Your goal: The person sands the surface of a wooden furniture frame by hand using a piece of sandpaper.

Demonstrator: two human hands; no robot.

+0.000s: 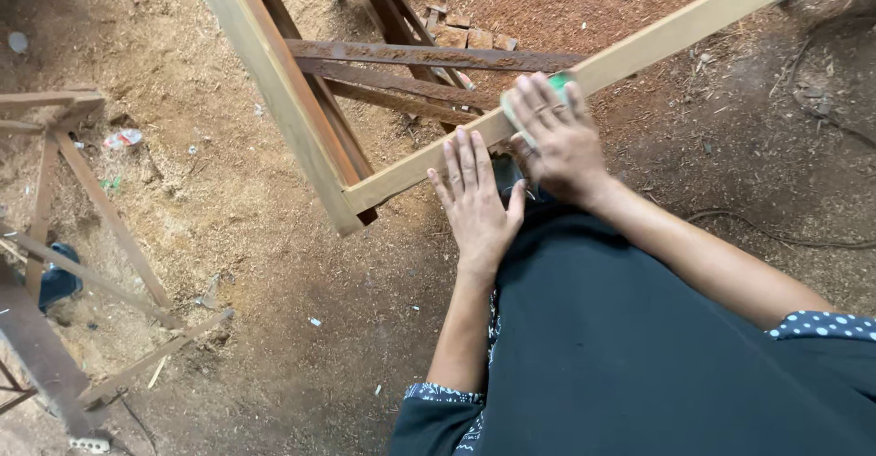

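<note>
head view, item: i log a pale wooden frame (pixel 429 166), two long square-edged rails meeting at a corner joint near the middle of the picture; one rail runs up to the top edge, the other up and right past the hands.
head view, support: the frame rests on a rusty metal trestle (pixel 429 57) behind it; how firmly it sits i cannot tell.
head view, left hand: my left hand (pixel 476 202) lies flat on the near rail just beside the corner, fingers spread, palm down, pinching nothing.
head view, right hand: my right hand (pixel 557 139) presses a small green pad (pixel 558 82) onto the same rail, fingers pressed together over it; only a green edge shows past the fingertips.
head view, handling, frame: i judge it stiff and hard, not fragile, fairly light per rail but long and awkward, so it likely swings about the corner if lifted at one end.
head view, handling, surface: the wood looks raw and dry, so not slippery; dust may make it so.
head view, where to hold: i judge the rail close to the corner joint best, a hand on each side.
head view, handling, pad: looks thin, soft and light; it is held by flat pressure.
head view, surroundings: sawdust-covered floor (pixel 274 310), a wooden sawhorse (pixel 100 237) at left, small wood offcuts (pixel 456 29) at top.
</note>
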